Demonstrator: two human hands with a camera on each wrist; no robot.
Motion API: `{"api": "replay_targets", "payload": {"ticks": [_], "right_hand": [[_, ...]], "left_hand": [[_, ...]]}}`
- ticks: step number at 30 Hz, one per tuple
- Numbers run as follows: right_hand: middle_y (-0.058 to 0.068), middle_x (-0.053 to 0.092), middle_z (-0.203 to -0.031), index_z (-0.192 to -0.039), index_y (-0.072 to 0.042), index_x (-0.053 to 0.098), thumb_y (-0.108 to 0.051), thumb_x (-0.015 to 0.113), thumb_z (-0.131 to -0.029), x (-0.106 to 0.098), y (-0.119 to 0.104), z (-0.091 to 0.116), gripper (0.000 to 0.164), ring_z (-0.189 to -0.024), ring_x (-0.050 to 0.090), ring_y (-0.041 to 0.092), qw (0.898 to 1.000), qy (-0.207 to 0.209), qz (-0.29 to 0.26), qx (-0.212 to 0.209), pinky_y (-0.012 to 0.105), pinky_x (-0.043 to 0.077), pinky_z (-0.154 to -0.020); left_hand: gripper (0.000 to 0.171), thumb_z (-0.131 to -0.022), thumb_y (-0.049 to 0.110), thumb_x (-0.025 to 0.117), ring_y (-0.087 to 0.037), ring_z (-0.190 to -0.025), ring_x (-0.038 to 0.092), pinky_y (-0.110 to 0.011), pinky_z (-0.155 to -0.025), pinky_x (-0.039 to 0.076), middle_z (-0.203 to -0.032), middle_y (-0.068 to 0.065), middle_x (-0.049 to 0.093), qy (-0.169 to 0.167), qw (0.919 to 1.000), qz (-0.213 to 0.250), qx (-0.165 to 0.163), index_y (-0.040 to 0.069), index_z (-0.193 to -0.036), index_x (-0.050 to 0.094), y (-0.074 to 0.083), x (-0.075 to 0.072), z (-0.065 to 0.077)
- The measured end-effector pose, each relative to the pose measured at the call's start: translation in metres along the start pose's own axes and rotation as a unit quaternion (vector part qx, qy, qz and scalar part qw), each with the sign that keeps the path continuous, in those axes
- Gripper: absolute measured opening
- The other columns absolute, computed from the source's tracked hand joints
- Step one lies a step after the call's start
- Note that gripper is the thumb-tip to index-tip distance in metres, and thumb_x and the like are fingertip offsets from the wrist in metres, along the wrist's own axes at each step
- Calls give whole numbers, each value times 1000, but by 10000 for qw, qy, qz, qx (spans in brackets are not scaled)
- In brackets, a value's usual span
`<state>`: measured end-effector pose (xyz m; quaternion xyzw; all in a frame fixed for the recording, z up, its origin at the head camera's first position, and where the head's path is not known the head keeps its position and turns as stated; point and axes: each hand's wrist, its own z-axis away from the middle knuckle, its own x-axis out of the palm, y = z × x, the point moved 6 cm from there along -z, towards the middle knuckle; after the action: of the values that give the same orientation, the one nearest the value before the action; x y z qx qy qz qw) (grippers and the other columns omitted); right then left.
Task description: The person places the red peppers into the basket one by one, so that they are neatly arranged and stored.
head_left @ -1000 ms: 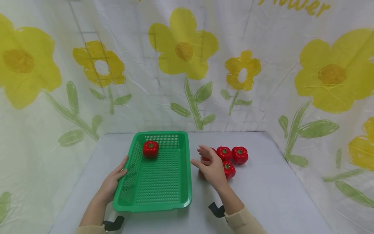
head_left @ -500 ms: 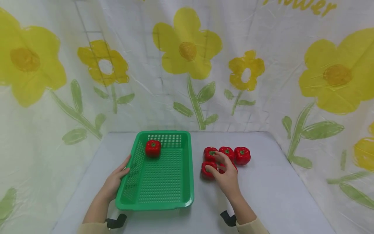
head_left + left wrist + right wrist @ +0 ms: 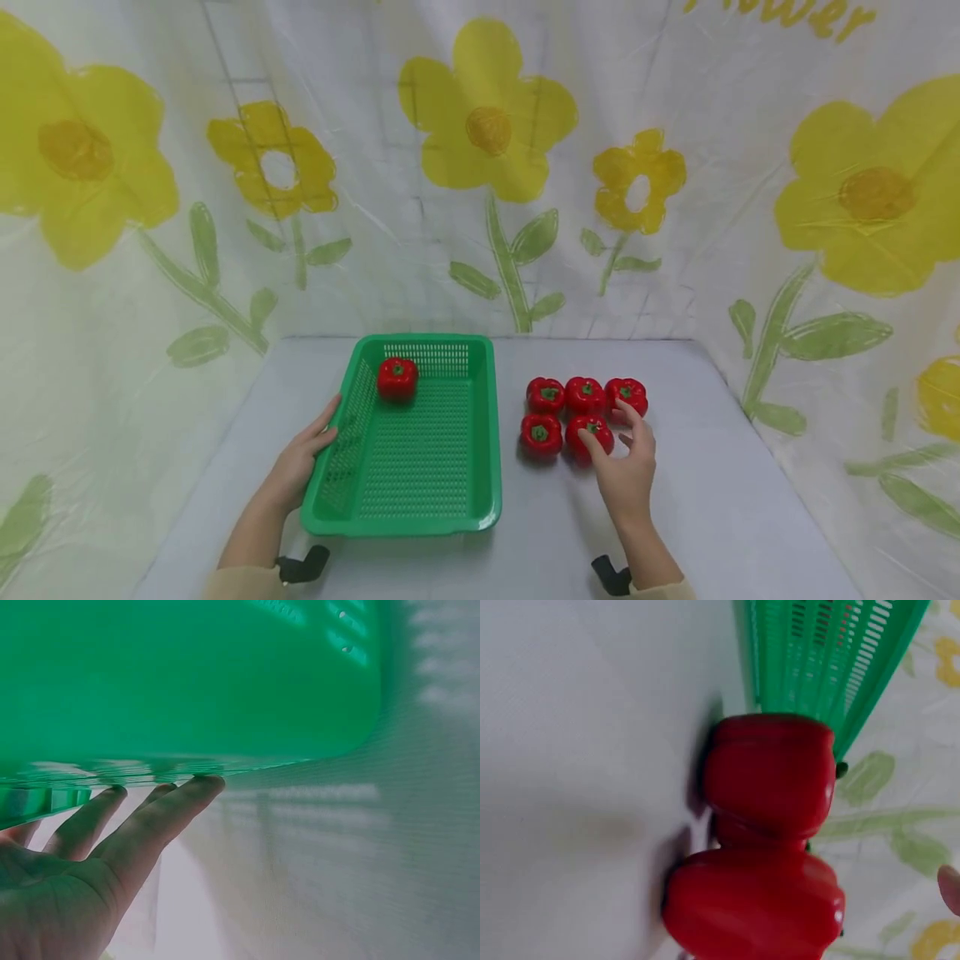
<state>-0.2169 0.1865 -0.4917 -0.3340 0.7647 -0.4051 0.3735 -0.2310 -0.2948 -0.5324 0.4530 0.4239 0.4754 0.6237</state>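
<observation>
My left hand lies along the left side of a green plastic basket. In the left wrist view its fingers stretch out with their tips against the basket's underside. A red bell pepper stands inside, toward the back left corner. My right hand hovers at a red bell pepper in the near row, thumb and fingers spread apart above it. Only one fingertip shows in the right wrist view, apart from the peppers.
More red bell peppers stand close together right of the basket, stems up, on the pale table. Behind them hangs a white curtain with yellow flowers. Both wrists carry a small black mount.
My right hand has moved right, from the left side of the pepper group to the near right pepper, uncovering the left ones. The left hand has stayed at the basket.
</observation>
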Motion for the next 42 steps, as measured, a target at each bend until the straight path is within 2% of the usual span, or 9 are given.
{"api": "replay_targets", "payload": {"ticks": [3,6,12,17,25,29,34,42], "right_hand": [[10,54,-141,-145,-15,49,-16,86,-82,-4,12,-1,73,-131,46,19,9990,-221,4,388,45,50,-101],[12,48,-148,-149,-15,44,-19,86,-82,-2,23,-3,79,-138,42,29,9947,-677,-151,757,57,46,-106],[13,34,-161,-156,-18,33,-22,83,-85,6,42,-4,87,-150,29,37,9763,-1558,-495,1416,61,37,-114],[14,29,-163,-159,-19,27,-20,81,-87,8,55,-3,90,-152,23,39,9634,-1949,-720,1697,62,33,-115],[14,33,-162,-159,-18,28,-28,79,-89,13,70,-1,87,-151,28,37,9523,-2072,-947,2030,57,33,-118],[13,36,-160,-158,-19,32,-33,80,-88,11,74,1,85,-148,32,38,9542,-1938,-787,2138,53,39,-114],[13,37,-160,-157,-20,34,-37,81,-87,10,76,1,86,-148,34,38,9565,-1838,-694,2159,51,41,-113],[13,36,-160,-156,-19,36,-38,82,-85,11,79,2,86,-146,36,38,9558,-1897,-571,2171,52,45,-110]], "left_hand": [[54,-111,35,30,-38,-156,-2,-56,-119,23,-171,0,-5,21,10000,-2,-12,42,-161,10,-3,0,1],[54,-111,36,30,-36,-156,-3,-57,-119,21,-170,3,-4,55,10000,21,-35,42,-161,11,-4,0,1],[54,-111,36,30,-35,-156,-5,-60,-120,17,-170,4,-3,99,9999,36,-21,43,-161,12,-2,0,0],[53,-111,36,30,-34,-156,-4,-58,-119,22,-170,4,-2,65,10000,30,-41,44,-161,13,-2,1,-3],[54,-111,36,30,-35,-156,-6,-59,-121,16,-170,3,-4,70,10000,-8,9,42,-161,11,-3,0,-1],[54,-111,35,30,-35,-156,-6,-59,-121,16,-170,2,-4,70,10000,16,11,41,-162,11,-3,0,-1],[54,-111,34,29,-36,-156,-6,-58,-120,18,-170,2,-4,42,10000,1,52,39,-162,10,-2,0,-2],[54,-111,36,29,-35,-156,-7,-59,-121,13,-170,3,-4,40,10000,-36,44,41,-162,10,-1,0,-1]]}}
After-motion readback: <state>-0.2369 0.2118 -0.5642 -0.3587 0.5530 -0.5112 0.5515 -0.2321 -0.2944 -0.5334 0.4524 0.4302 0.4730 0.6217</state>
